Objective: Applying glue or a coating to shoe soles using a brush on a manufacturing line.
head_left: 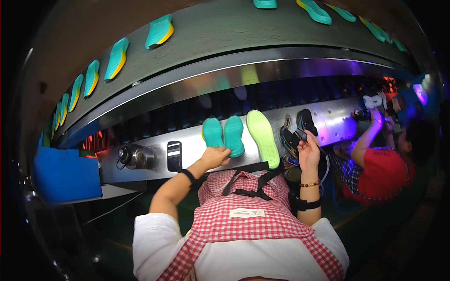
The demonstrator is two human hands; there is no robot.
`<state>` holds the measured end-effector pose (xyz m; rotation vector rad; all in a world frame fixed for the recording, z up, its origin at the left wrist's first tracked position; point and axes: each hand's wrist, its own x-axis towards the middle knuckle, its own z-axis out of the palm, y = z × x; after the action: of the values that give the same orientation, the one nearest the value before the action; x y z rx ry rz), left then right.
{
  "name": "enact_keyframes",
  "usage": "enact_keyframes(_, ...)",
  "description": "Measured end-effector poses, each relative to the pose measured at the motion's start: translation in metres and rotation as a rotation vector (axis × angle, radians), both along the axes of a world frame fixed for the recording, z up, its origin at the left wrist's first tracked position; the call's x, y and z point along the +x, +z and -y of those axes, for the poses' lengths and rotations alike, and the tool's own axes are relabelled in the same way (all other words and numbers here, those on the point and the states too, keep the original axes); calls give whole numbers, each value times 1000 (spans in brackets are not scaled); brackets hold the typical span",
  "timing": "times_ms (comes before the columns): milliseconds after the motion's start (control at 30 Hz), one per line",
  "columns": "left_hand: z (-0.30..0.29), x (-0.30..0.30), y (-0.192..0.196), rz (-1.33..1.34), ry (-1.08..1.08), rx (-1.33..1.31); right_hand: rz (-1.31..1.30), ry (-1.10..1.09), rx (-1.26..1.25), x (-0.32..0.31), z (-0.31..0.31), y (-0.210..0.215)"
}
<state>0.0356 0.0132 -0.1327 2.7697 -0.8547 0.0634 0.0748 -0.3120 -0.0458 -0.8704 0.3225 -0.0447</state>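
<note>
Two teal shoe soles lie side by side on the metal bench. My left hand [216, 157] is closed over the near end of the left teal sole [212, 132], and its fingertips come close to the right teal sole [233, 133]. To their right lies a longer lime-green shoe sole [262, 138] with small holes at its near end. My right hand [308, 152] is raised beside the dark shoe uppers [305, 122], fingers pinched on a small dark piece that I cannot make out.
A conveyor belt [211, 33] carrying several teal and yellow soles runs beyond the bench [159, 161]. A phone [174, 156] and a metal bottle [136, 156] stand at the left, near a blue box [65, 173]. At the right a co-worker in red [386, 173] handles a white shoe [372, 101].
</note>
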Motion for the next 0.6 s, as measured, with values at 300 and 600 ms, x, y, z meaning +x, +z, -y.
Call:
enact_keyframes(300,-10,-39,-53,-196,640,-286,-7,126,-41,-9,-20,-1)
enact_keyframes(600,-40,-23,-143,-734,1161,-652,-24,187,-73,-9,-37,4)
